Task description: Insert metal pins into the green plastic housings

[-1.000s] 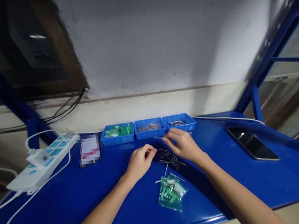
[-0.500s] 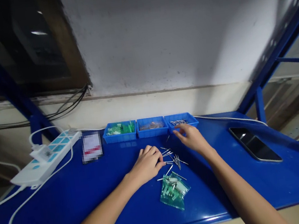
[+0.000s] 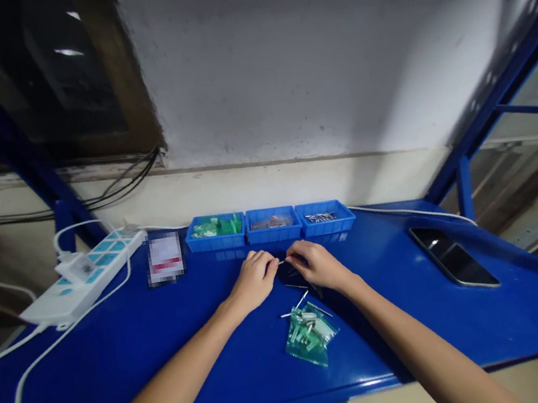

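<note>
"What lies nearest on the counter (image 3: 236, 385)?"

"A crinkled green plastic bag (image 3: 311, 338), see-through and flat against that glossy blue top. Small green and white pieces show there; I can't tell if every one is inside."

"And just past it?"

"Slim metal pins (image 3: 302, 299), straight and shiny, scattered at odd angles, some right by the bag's far edge. Others are partly hidden below the right hand (image 3: 322, 266)."

"How are the hands?"

"Bare and nearly meeting. The left hand (image 3: 254, 279) pinches a thin rod (image 3: 282, 262) between thumb and forefinger, and it spans the narrow gap towards the other fingertips. Those are curled close to its end; whether they grip it, I can't tell."

"Out to the sides?"

"Well to the right, a phone (image 3: 453, 257), dark and glassy with rounded corners. Left, a long white power strip (image 3: 49, 307) with blue patches."

"Farthest back?"

"Three shallow blue trays (image 3: 274, 235) in a row: green and white bits, then brownish pieces too small to make out, then shiny metal slivers. Behind them, a scuffed grey wall (image 3: 280, 72)."
</note>
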The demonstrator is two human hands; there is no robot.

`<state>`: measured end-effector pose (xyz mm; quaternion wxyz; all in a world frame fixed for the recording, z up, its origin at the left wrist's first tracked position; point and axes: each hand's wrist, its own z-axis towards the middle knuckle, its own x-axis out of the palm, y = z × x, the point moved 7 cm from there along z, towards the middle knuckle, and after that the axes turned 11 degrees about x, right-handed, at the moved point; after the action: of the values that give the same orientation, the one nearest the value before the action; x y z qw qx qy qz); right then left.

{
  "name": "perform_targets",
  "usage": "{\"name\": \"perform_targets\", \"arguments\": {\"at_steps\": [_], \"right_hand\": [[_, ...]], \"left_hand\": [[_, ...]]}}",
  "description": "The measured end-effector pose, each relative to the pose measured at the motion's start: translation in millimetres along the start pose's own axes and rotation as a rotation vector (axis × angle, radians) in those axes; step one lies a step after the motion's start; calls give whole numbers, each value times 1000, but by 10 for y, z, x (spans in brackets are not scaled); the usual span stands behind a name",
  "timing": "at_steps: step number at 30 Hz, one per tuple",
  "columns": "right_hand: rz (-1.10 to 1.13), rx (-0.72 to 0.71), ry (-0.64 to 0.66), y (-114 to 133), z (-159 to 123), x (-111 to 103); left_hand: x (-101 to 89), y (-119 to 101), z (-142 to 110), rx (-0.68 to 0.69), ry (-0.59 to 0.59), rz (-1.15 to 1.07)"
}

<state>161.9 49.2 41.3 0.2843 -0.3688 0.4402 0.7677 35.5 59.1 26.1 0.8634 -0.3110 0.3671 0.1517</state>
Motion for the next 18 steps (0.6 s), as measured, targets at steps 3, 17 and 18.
{"name": "perform_targets", "arguments": {"at_steps": [3,17,18], "right_hand": [[-17,45,-14,-44,8,26],[-82,-29,-76,172,-26,-54],[-85,-22,-89,168,-23,-72]], "left_hand": [[-30,-84,-4,30,-37,-35],[-132,9,-10,-59,-127,-98],[-146,-3,-10,-53,-151,-138]]}}
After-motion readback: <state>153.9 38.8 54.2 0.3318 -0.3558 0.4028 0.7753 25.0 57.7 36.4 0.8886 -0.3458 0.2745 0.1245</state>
